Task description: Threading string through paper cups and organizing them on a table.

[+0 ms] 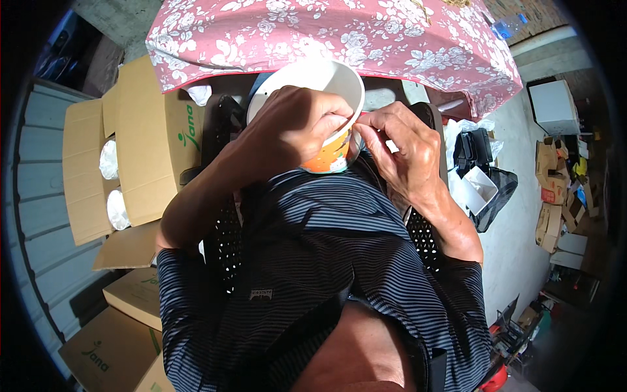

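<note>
A large paper bucket (pixel 330 157), white inside and orange with a printed pattern outside, rests tilted at my lap. My left hand (pixel 294 121) reaches across its mouth, fingers curled at the right side of the rim and partly inside. On the outside of that same rim, my right hand (pixel 408 144) pinches with thumb and forefinger. A small red bit (pixel 364 115) shows at the right fingertips; I cannot make out what it is. Both hands nearly meet at the rim. The bucket's bottom inside is hidden by my left hand.
Ahead stands a table with a pink floral cloth (pixel 274 39) and a plastic bottle (pixel 509 26) at its far right. Cardboard boxes (pixel 147 144) crowd the left, one holding white rolled items. At right lie a black bag (pixel 499 196), a white box (pixel 480 189) and more cartons (pixel 548 163).
</note>
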Available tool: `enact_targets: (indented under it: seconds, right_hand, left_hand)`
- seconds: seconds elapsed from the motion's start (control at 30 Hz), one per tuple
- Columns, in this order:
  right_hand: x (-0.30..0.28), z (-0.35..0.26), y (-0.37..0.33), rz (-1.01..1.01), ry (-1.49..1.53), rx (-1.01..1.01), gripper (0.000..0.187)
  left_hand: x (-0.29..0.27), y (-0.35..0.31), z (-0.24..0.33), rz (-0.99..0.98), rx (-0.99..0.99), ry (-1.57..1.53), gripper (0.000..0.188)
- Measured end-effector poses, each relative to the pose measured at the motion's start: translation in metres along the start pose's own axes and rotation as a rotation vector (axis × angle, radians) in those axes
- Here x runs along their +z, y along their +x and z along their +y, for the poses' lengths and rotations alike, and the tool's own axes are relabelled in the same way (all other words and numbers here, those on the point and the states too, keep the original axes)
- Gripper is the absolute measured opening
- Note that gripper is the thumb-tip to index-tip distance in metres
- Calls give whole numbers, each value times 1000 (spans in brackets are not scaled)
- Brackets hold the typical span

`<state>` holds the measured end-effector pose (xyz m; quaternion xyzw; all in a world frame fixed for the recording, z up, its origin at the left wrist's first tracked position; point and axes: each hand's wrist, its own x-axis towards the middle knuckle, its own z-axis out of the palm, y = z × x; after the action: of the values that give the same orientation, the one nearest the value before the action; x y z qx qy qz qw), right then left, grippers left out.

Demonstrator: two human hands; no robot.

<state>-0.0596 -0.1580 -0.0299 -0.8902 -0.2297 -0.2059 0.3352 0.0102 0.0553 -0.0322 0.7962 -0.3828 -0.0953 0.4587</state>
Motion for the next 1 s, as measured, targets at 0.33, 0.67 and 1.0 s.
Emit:
enact_targets:
  seconds: [0.33,0.67,1.0]
  right_hand:
    - [-5,-2,1,-135,365,291,36]
    - [-11,7,4,-315,692,513,40]
    - [-8,5,9,-247,796,718,31]
  left_hand:
    - [5,-2,-6,-12,-7,-36,10]
    - [-12,-9,-20,44,-148,-458,14]
    - [-13,19,-3,21,-242,-760,28]
